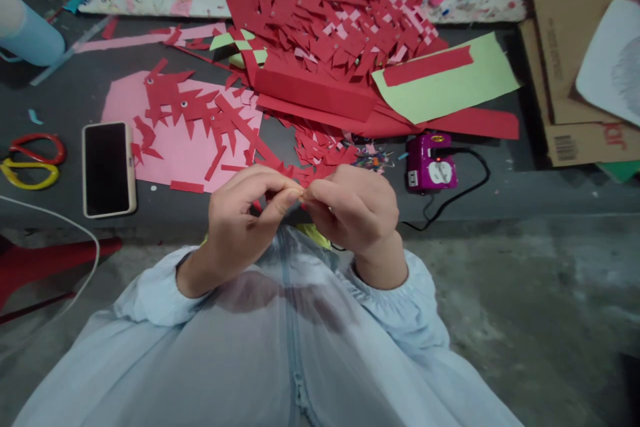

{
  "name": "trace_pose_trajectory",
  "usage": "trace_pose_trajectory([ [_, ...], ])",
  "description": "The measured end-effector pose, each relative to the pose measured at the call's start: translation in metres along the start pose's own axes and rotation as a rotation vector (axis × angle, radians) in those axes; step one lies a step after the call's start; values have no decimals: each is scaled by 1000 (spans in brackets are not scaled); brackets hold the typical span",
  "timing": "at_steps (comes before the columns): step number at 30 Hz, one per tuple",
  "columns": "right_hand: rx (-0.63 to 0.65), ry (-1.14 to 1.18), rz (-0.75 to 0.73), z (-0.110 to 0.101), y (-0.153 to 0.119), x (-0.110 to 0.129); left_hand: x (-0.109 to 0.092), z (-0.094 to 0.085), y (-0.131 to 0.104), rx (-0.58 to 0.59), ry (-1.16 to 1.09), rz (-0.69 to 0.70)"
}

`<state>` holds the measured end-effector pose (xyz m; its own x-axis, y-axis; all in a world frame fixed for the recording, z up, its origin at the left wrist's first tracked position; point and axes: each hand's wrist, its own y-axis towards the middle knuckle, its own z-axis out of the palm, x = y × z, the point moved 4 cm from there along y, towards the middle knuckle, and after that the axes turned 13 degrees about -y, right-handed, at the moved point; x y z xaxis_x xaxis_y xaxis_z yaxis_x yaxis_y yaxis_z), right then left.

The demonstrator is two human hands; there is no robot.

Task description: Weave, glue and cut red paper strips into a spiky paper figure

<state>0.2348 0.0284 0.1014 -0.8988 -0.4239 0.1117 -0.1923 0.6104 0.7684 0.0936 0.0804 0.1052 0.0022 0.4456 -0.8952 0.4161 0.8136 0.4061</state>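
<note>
My left hand (240, 214) and my right hand (357, 207) meet fingertip to fingertip above the table's front edge, both closed in a pinch. Whatever is between the fingertips is too small to make out. Just beyond them lie small red paper scraps (320, 147) and a pile of tiny colourful bits (373, 159). On a pink paper sheet (170, 170) at the left rest red spiky paper cutouts (193, 104) with small eyes. Further back, many similar red cutouts (320, 20), some with pink checks, are heaped on red paper.
A phone (106, 170) and red-yellow scissors (33, 172) lie at the left, below a blue bottle (33, 30). Right of my hands stands a purple device (430, 167) with a black cable. Green paper (450, 94) and cardboard (565, 67) are farther back.
</note>
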Motion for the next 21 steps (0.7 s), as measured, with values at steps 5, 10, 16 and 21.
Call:
trace_pose_trajectory([
  [5,74,-10,14,1,3,2,3,1,0,-4,-15,-23],
  [10,99,-28,14,1,7,3,6,2,0,-32,-75,-53],
  [16,119,-10,18,3,5,1,15,3,-1,-1,-236,-203],
  [21,177,-25,17,4,2,0,28,1,-2,65,-419,-459],
])
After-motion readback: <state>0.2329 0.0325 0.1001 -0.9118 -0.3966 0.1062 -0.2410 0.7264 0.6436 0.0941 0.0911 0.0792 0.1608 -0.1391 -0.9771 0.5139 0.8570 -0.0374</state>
